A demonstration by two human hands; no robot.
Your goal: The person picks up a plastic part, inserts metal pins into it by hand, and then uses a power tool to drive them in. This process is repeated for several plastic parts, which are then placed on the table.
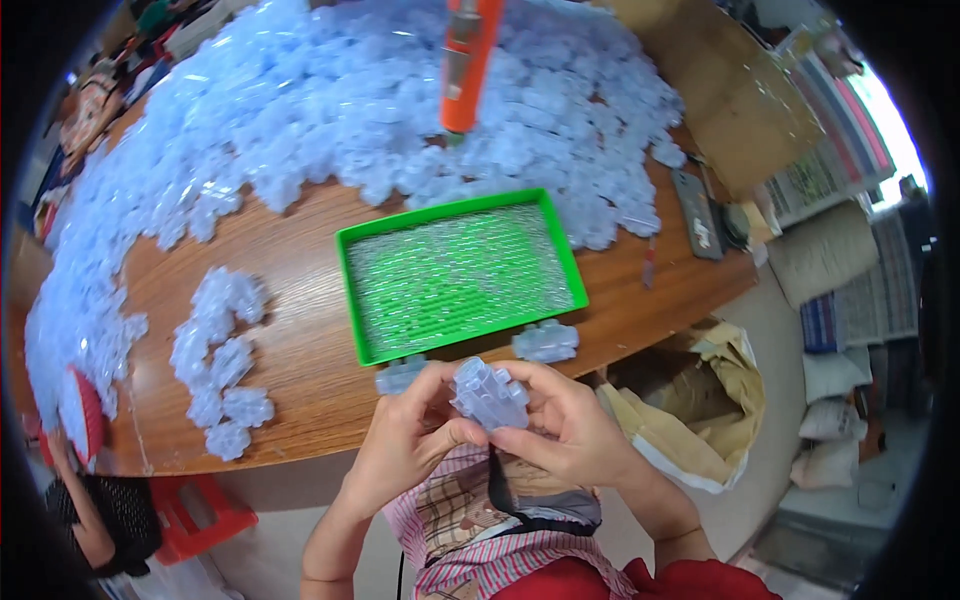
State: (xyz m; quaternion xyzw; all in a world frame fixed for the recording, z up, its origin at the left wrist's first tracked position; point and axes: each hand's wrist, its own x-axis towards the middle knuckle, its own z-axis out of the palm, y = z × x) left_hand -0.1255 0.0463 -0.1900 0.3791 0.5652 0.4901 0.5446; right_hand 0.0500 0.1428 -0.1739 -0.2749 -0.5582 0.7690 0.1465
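Note:
Between my two hands, just past the table's near edge, I hold a translucent pale-blue plastic part (490,393) with several short tubes on it. My left hand (415,430) is closed on its left side, thumb against the lower edge. From the right, my right hand (565,425) grips the same part with thumb and fingers. A shallow green tray (352,300) filled with many thin, shiny metal pins lies on the table beyond my hands. Two similar plastic parts, one on the left (400,376) and one on the right (546,342), rest between the tray and the near edge.
A great heap of the same plastic parts (300,120) covers the far and left table (300,370). An orange electric screwdriver (466,80) hangs above it. At right lie a phone (697,215) and an open lined bag (700,410). Another person's arm (85,490) is near a red stool (195,515).

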